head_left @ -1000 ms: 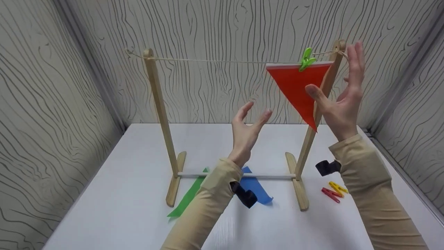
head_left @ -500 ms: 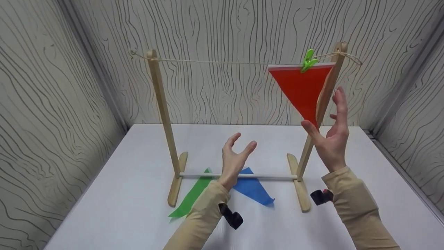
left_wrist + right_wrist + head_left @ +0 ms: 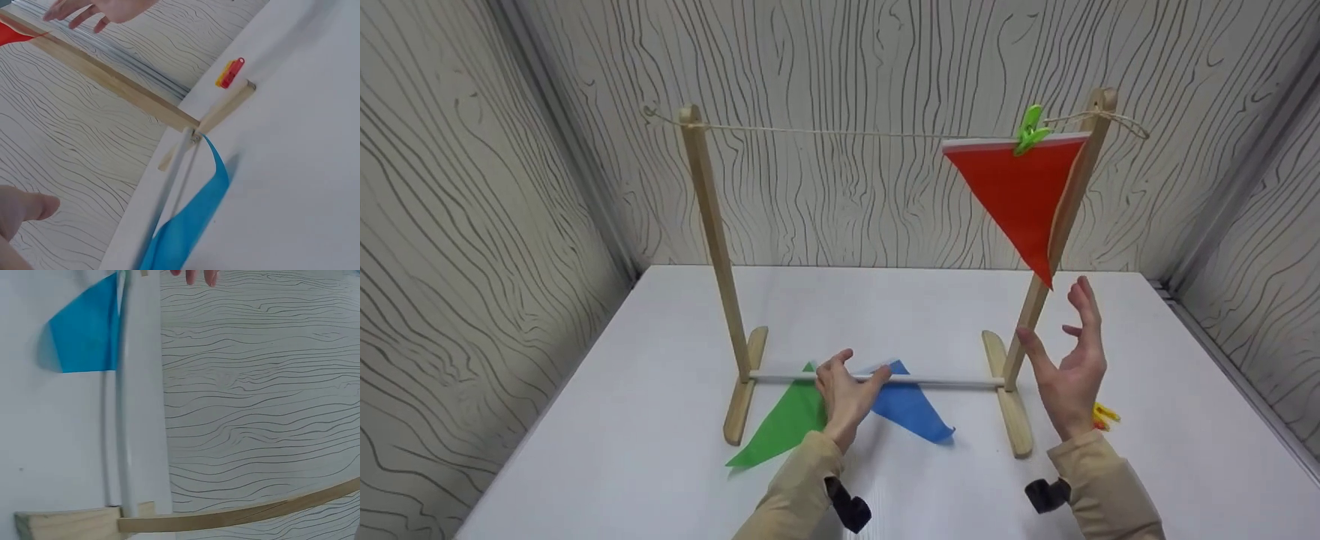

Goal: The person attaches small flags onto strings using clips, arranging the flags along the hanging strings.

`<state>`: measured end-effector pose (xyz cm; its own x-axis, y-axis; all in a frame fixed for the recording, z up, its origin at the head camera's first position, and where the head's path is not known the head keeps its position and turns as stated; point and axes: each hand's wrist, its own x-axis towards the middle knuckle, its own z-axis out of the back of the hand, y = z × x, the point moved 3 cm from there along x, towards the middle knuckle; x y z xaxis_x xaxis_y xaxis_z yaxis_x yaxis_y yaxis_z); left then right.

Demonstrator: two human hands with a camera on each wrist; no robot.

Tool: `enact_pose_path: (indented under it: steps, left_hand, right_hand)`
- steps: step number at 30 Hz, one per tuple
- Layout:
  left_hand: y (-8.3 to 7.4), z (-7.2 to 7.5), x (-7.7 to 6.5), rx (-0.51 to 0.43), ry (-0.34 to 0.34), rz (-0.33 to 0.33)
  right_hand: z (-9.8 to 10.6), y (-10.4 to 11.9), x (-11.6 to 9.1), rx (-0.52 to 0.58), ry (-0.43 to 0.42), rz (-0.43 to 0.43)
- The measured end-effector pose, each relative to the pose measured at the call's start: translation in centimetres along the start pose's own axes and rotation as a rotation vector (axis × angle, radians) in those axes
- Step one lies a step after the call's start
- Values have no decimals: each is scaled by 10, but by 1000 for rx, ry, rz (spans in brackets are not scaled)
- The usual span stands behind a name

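Patterned walls [image 3: 810, 60] rose behind one table [image 3: 660, 322], one stand [image 3: 718, 247].
One red flag [image 3: 1024, 195] hung by a post [image 3: 1031, 319]; one green flag [image 3: 784, 431], one blue flag [image 3: 913, 412] lay below. Empty, thumbs spread, the left hand [image 3: 847, 394] by the rod [image 3: 952, 381] and right hand [image 3: 1072, 375] by that post had dropped. One green clip [image 3: 1031, 135] held the red flag; one yellow clip [image 3: 1105, 413], one red clip [image 3: 233, 73] lay together.

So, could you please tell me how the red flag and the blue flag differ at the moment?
The red flag hangs from the string by a green clip, while the blue flag lies on the table unclipped. The red flag hangs point down, fairly flat; the blue flag has a corner curling up. The red flag shows a pale strip along its top; none is plain on the blue flag. Both are thin sheets.
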<state>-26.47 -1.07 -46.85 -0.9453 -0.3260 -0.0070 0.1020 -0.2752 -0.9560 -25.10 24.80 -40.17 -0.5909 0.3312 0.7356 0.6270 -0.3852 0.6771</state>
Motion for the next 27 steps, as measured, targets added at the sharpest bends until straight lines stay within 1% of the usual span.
enact_pose_path:
  steps: [2,5,7,10,17,22,24,27]
  left_hand:
    - [8,2,1,48,-20,-6]
    - [16,3,1,95,-18,-31]
    - [19,4,1,110,-5,-47]
    - [23,5,-1,129,20,-65]
    - [29,6,-5,236,77,-82]
    - [29,5,-8,253,127,-102]
    - [30,4,-8,251,148,-99]
    - [31,3,-9,248,175,-73]
  right_hand:
    - [2,-7,-9,-28,10,-51]
    - [6,-17,-21,-89,26,-136]
    - [10,-23,-27,-111,29,-188]
    - [17,-32,-32,-136,27,-239]
    - [35,-50,-46,-163,31,-347]
    - [48,-63,-54,-224,53,-494]
    - [53,-67,-56,-248,70,-561]
    - [60,-72,-57,-273,103,-654]
